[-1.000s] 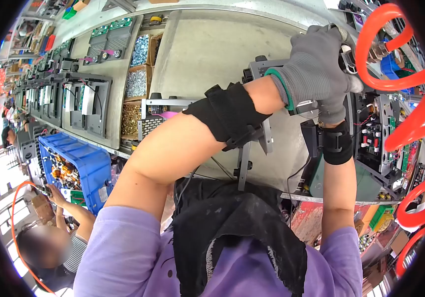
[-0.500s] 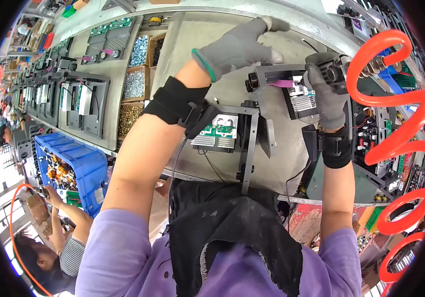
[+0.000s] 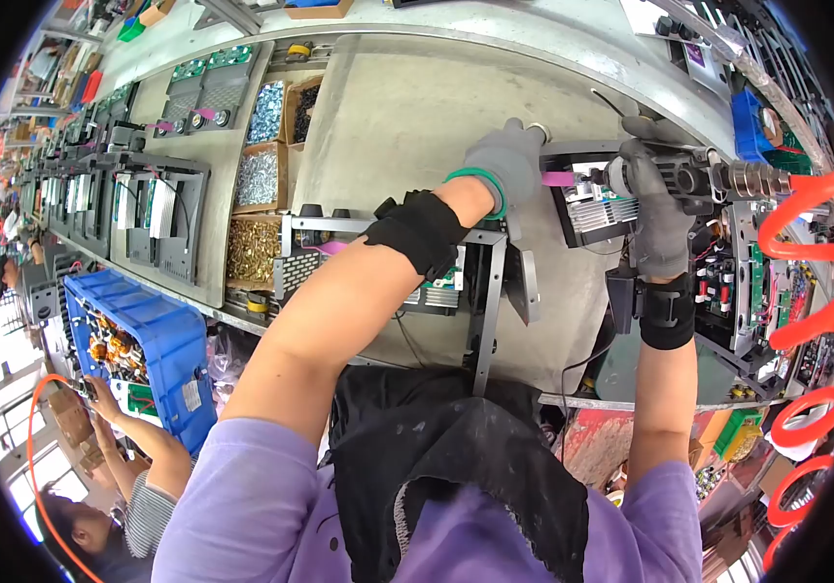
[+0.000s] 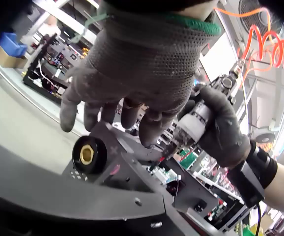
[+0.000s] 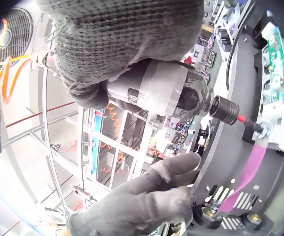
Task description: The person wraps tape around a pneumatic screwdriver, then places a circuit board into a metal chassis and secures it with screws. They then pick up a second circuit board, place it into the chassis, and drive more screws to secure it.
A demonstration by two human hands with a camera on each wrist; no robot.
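My gloved right hand (image 3: pixel 660 219) grips an air screwdriver (image 3: pixel 684 178) that lies roughly level, its nose pointing left. In the right wrist view its red bit (image 5: pixel 242 119) meets a silver screw (image 5: pixel 263 131) beside the circuit board (image 5: pixel 275 61), at the end of a pink ribbon (image 5: pixel 245 174). Board and ribbon sit in a dark metal chassis (image 5: pixel 220 157). My gloved left hand (image 3: pixel 509 167) is at the chassis's left end, fingers extended and loosely spread in the left wrist view (image 4: pixel 132 83). Close below those fingers is a black round terminal with a brass nut (image 4: pixel 87 154).
Another metal frame (image 3: pixel 488 301) stands nearer my body. Boxes of small screws (image 3: pixel 255 248) line the left side, and a blue bin (image 3: pixel 159 340) sits beyond. A coiled red air hose (image 3: pixel 816 233) hangs at the right. Another person (image 3: pixel 96 515) works at lower left.
My left hand was over the tool beside my right, swung away left, then came down beside the chassis. My right hand has turned the air screwdriver leftward, its bit now at the board.
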